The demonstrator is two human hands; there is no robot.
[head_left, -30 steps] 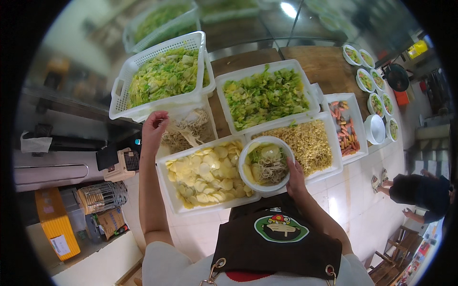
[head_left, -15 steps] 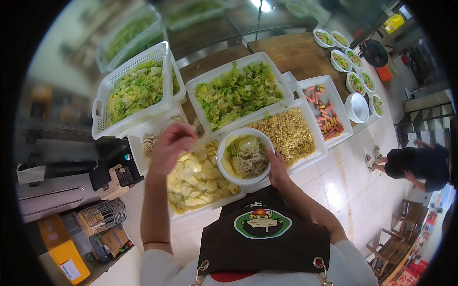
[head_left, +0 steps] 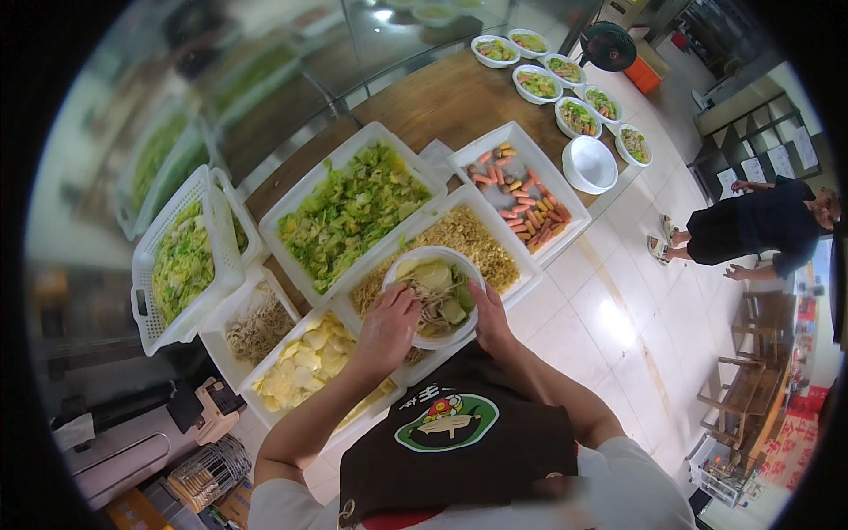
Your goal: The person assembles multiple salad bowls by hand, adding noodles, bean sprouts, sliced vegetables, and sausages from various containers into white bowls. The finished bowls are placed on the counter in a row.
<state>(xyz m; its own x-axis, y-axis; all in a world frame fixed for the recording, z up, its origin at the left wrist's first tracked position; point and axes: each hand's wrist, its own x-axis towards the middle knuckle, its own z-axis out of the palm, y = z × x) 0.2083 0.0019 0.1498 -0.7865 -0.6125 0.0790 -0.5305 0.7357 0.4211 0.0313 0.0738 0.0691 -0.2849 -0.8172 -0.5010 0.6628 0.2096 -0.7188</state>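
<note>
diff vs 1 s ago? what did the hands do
The left hand moved from the far tray of pale shreds, over the tray of potato slices, to the white bowl, and now rests at its near-left rim over the food. The right hand kept hold of the bowl's right side throughout. The bowl stayed over the noodle tray; the trays did not shift.

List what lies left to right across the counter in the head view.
White slotted plastic basket of green leaves → white tray of pale yellow slices → left hand → white round bowl of mixed food → white tray of sausages → empty white bowl.
</note>
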